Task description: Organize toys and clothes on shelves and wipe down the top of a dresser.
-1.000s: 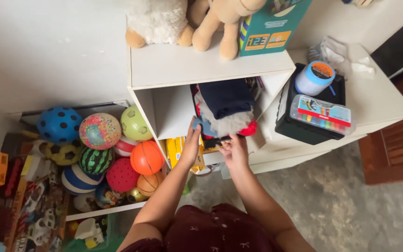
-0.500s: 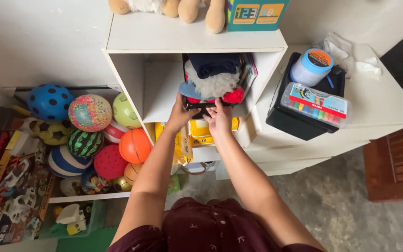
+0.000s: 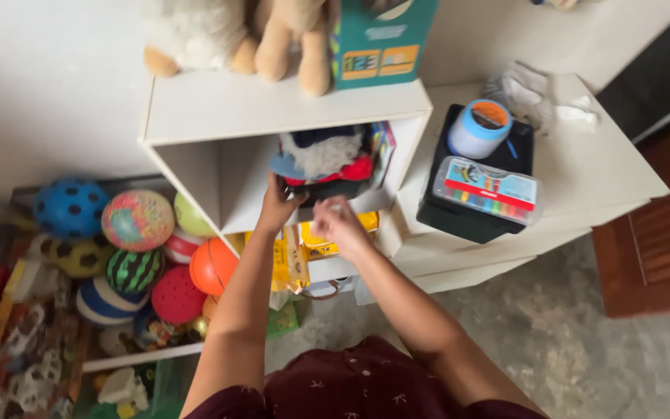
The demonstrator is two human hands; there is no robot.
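**Stuffed toy is in the cubby, right hand's letting go**

So here's where we're at. Half a second ago both our hands were on the front edge of the stuffed toy, pushing it into the open compartment. Now the stuffed toy [image 3: 323, 159] (the blue, white and red bundle with something dark under it) sits well inside the white shelf unit [image 3: 273, 109], on the right side of the upper cubby, up against the thin books [image 3: 383, 147] at its right wall.

Our left hand [image 3: 277, 206] is still at the toy's lower left edge, fingers curled against it. Whether it's actually gripping or just touching, we can't tell, it's a bit blurred. Our right hand [image 3: 337, 217] has come back off the toy and hangs just in front of the shelf lip, fingers loosely bent and holding nothing as far as we can see.

Our read: the placing part looks pretty much done, the toy rests on its own.

Off to the left the balls [image 3: 137, 221] are piled in the low bin, and the black box [image 3: 474, 174] with the crayon case sits on the drawers to the right.
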